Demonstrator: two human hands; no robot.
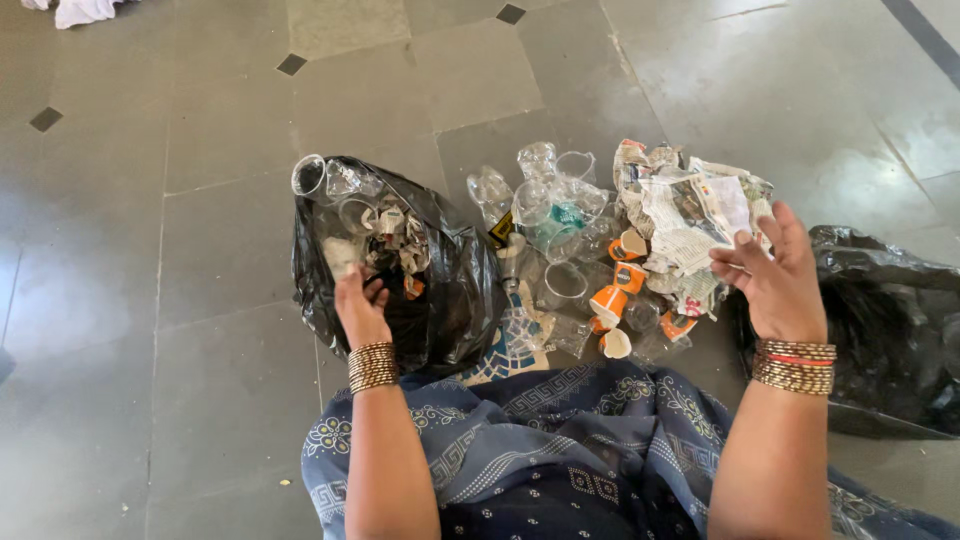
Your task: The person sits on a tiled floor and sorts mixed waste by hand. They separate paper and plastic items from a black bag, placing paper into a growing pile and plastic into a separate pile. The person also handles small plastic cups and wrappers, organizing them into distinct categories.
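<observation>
Two bare arms reach forward, a stack of bangles on each wrist.

The left hand [360,305] is raised, back to the camera, fingers curled at its top; whether they grip is hard to tell. The right hand [775,275] is held well apart from it, higher and open, fingers spread and slightly bent, palm turned inward to the left.

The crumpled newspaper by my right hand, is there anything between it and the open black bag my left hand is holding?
Yes. Between the crumpled newspaper at the right hand and the black bag held by the left hand lies a heap of clear plastic cups and bottles, with small orange paper cups beside it on the floor.
</observation>
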